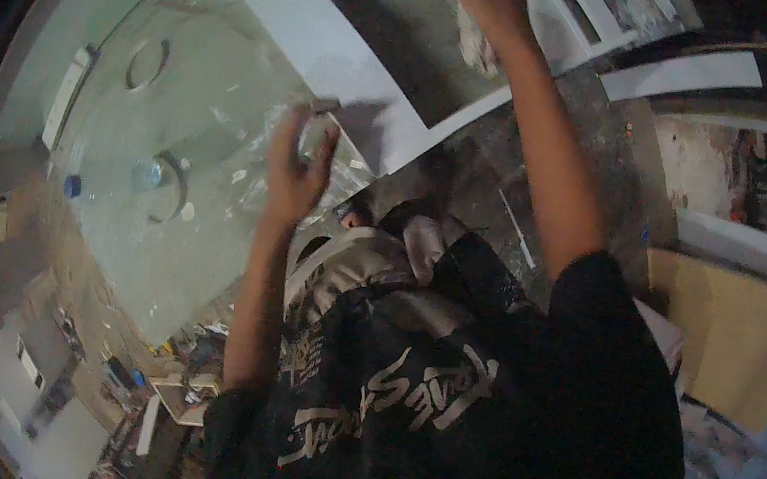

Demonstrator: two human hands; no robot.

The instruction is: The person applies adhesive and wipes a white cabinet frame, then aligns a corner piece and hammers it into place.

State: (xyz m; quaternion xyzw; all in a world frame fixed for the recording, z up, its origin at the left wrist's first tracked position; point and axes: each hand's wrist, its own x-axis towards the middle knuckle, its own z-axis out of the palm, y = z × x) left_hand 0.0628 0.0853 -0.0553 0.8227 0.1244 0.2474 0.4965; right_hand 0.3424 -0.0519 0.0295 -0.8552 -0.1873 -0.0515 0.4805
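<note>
Over the near edge of a white-framed panel (282, 18), my left hand (298, 170) is closed, with a small grey-brown block-like piece (324, 106) at its fingertips. A shadow of that hand falls on the white strip beside it. Farther off and to the right, my right hand (494, 2) is closed on a crumpled whitish cloth (473, 43), which hangs down over the dark opening of the frame. The exact kind of the small piece is too blurred to tell.
The pale green tabletop (123, 157) holds a clear round container (148, 173), a blue cap (72, 187) and scattered scraps. A white strip (686, 76) lies at the far right. A thin white stick (517, 228) is on the dark floor. Tools and boards (29, 358) clutter the lower left.
</note>
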